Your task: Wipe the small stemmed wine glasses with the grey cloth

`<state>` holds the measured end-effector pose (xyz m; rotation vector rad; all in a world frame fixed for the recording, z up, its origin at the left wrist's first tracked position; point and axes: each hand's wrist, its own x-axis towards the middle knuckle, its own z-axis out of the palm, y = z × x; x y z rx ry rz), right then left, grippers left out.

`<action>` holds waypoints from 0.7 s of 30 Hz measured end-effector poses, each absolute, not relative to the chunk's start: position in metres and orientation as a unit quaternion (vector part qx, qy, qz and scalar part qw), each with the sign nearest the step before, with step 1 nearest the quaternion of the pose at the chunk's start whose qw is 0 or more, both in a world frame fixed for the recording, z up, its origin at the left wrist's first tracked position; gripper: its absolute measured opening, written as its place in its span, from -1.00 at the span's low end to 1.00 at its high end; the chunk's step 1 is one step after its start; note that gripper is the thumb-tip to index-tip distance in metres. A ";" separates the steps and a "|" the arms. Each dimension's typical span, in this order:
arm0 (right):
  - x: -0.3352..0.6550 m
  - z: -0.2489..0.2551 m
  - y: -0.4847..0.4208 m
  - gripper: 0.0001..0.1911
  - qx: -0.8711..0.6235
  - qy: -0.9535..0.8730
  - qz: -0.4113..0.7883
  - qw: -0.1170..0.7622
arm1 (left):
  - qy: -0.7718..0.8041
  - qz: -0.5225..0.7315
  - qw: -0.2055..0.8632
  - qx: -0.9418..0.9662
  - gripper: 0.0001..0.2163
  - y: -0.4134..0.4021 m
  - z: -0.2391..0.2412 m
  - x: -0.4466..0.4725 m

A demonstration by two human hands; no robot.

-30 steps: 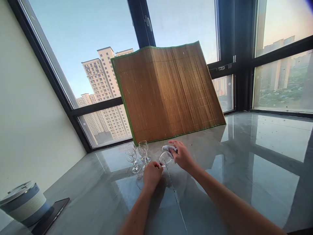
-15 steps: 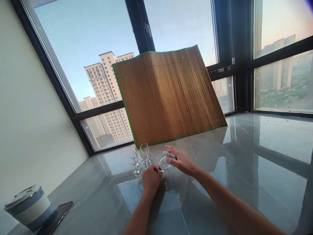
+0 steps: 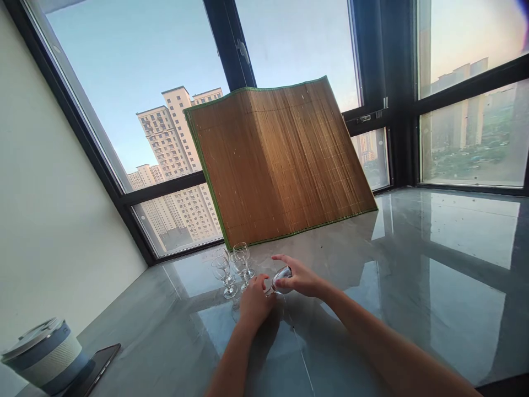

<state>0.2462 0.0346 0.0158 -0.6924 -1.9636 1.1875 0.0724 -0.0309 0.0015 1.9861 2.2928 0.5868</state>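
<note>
Slanting toward the far right, the glass [image 3: 282,273] was held stem-end by the left hand [image 3: 253,303], bowl by the right hand [image 3: 305,279].

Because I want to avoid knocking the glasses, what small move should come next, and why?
Perhaps turn the tilted glass slightly in place: the right hand wraps its upper end and the left hand is at its lower end, so both could steady it. A small turn seems safer because the standing glasses are close beside the left hand.
</note>
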 end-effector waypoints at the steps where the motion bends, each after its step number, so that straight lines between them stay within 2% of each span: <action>1: 0.247 0.015 0.037 -0.27 -0.276 -0.754 0.467 0.370 | 0.736 0.184 0.019 0.651 -0.51 -0.035 0.004 0.073; 4: 0.250 0.011 0.043 -0.34 -0.316 -0.736 0.449 0.395 | 0.735 0.167 -0.033 0.657 -0.39 -0.055 0.012 0.073; 8: 0.251 0.007 0.049 -0.35 -0.357 -0.734 0.389 0.427 | 0.756 0.190 -0.121 0.614 -0.70 -0.099 0.024 0.041; 10: 0.250 0.005 0.050 -0.33 -0.360 -0.738 0.380 0.425 | 0.798 0.156 -0.160 0.561 -0.74 -0.127 0.030 -0.001; 12: 0.248 0.005 0.050 -0.32 -0.361 -0.742 0.374 0.423 | 0.855 0.103 -0.180 0.476 -0.69 -0.156 0.036 -0.057; 16: 0.246 0.006 0.049 -0.33 -0.372 -0.750 0.353 0.419 | 0.929 -0.010 -0.140 0.343 -0.65 -0.209 0.046 -0.177; 19: 0.246 0.005 0.050 -0.33 -0.374 -0.754 0.350 0.410 | 0.952 -0.023 -0.121 0.280 -0.52 -0.235 0.046 -0.241; 21: 0.247 0.004 0.050 -0.33 -0.378 -0.755 0.348 0.407 | 0.963 -0.007 -0.076 0.260 -0.52 -0.245 0.044 -0.268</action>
